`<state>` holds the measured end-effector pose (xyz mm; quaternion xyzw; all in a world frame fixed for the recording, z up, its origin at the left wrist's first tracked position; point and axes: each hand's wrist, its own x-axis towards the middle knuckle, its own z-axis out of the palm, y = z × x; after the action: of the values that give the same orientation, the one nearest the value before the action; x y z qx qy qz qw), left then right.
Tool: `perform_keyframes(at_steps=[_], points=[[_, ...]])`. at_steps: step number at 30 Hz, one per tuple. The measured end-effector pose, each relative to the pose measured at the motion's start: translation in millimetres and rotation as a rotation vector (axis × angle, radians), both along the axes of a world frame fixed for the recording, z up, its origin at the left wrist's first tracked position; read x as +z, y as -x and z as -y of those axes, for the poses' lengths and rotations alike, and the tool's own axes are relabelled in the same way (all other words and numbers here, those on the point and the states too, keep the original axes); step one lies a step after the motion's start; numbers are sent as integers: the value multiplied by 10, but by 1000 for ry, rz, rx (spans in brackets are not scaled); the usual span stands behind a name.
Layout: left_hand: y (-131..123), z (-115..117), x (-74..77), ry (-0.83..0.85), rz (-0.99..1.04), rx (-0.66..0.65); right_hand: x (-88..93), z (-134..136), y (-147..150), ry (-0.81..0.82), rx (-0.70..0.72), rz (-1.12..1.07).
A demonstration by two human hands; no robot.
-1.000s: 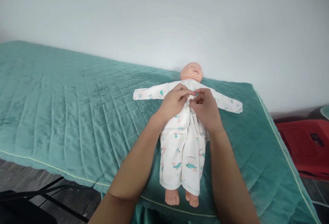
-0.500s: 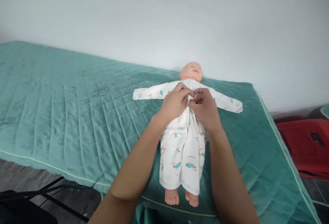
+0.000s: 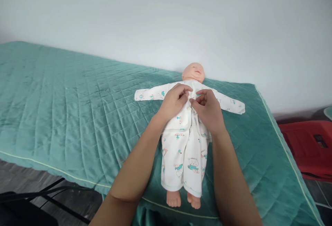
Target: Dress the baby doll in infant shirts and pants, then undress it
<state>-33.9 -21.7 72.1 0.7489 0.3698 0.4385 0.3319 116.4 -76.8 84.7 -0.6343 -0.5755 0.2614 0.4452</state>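
Note:
A baby doll (image 3: 193, 72) lies on its back with its arms spread, dressed in a white printed shirt (image 3: 177, 122) and matching trousers (image 3: 172, 160). My left hand (image 3: 174, 102) rests on the chest at the shirt's front opening, thumb and index finger apart. Across the opening, my right hand (image 3: 209, 110) touches the cloth with its fingers curled and a gap between thumb and index fingertip. Small light fastenings run down the front between the hands; one button (image 3: 189, 108) shows just below them. The lower part of the opening hangs apart over the trousers.
A green quilted cover (image 3: 64, 108) lies over the table under the doll. Behind it rises a plain pale wall (image 3: 155, 18). A red plastic chair (image 3: 308, 146) stands beyond the right edge. Black metal legs (image 3: 64, 212) show at lower left.
My fingertips have drawn slightly apart at the shirt front, and the thumb and index finger of each hand have loosened. The doll has stayed in place.

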Motion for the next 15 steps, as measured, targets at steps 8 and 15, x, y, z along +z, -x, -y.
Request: perform_keyframes(at_steps=[8, 15], points=[[23, 26, 38, 76, 40, -11, 42, 26, -15, 10, -25, -97], [-1, 5, 3, 51, 37, 8, 45, 2, -33, 34, -79, -139]])
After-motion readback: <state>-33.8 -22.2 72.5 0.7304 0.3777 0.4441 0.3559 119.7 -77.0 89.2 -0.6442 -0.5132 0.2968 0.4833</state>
